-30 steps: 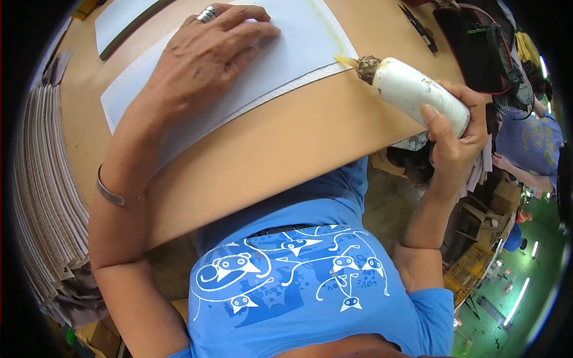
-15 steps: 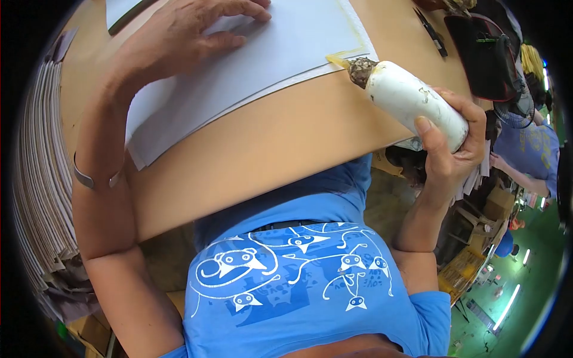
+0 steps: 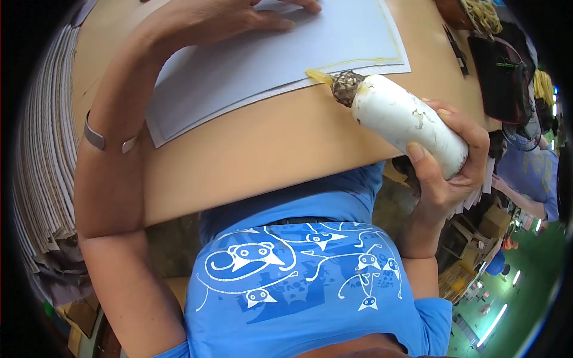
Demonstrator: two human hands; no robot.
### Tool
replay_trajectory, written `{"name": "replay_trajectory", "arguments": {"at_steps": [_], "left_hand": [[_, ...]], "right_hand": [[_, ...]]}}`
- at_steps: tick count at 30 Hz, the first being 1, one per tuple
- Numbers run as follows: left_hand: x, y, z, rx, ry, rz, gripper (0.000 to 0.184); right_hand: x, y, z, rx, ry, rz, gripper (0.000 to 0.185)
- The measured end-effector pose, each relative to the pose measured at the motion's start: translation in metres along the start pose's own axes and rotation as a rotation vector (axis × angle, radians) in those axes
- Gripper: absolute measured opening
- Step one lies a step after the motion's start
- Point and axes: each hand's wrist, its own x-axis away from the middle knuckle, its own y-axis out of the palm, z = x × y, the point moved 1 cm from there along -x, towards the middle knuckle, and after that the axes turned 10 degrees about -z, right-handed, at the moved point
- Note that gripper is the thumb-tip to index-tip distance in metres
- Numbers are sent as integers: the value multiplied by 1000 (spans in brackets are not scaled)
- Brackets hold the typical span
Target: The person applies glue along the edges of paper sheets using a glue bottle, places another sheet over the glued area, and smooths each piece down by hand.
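My right hand (image 3: pixel 450 149) is wrapped round a white glue bottle (image 3: pixel 406 116), tilted with its tip toward the left. Dark, crusted residue coats its neck, and a yellow nozzle (image 3: pixel 319 76) sticks out at the near edge of a pale sheet (image 3: pixel 239 71). A yellowish line of glue (image 3: pixel 364 61) runs along that sheet's right side and part of its near edge. Flat on the sheet at the top of the view lies my left hand (image 3: pixel 262 18), fingers stretched and partly cut off by the frame. Another sheet edge shows underneath.
A tall stack of sheets (image 3: pixel 45 143) stands on the left. Right of the work lie a black pen (image 3: pixel 456 51), a dark pouch (image 3: pixel 498 71) and a brown container (image 3: pixel 450 13) at the back. The table edge (image 3: pixel 268 182) runs before me; another person (image 3: pixel 528 167) is at far right.
The nozzle has travelled left along the sheet's near edge, away from the corner, and the yellow line there is longer. The whole view has shifted slightly. My left hand stays on the sheet.
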Motion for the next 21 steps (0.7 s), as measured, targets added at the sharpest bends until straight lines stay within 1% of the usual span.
{"name": "replay_trajectory", "arguments": {"at_steps": [5,7,10,14,17,19,21], "left_hand": [[0,-1,4,4,-27,7,35],[5,-7,17,-17,-46,16,35],[6,-10,19,-32,-31,15,35],[0,0,-2,2,47,32,36],[-1,3,-7,-13,41,45,36],[7,-6,9,-20,33,48,36],[8,-8,11,9,40,35,36]], "right_hand": [[-1,3,-4,-14,38,32,43],[-1,2,-4,-32,30,36,42],[0,8,-8,5,16,-2,43],[-3,17,-12,36,-33,-72,45],[-6,24,-14,33,-60,-102,46],[-9,26,-17,33,-82,-131,46],[-11,31,-18,20,-105,-159,46]]}}
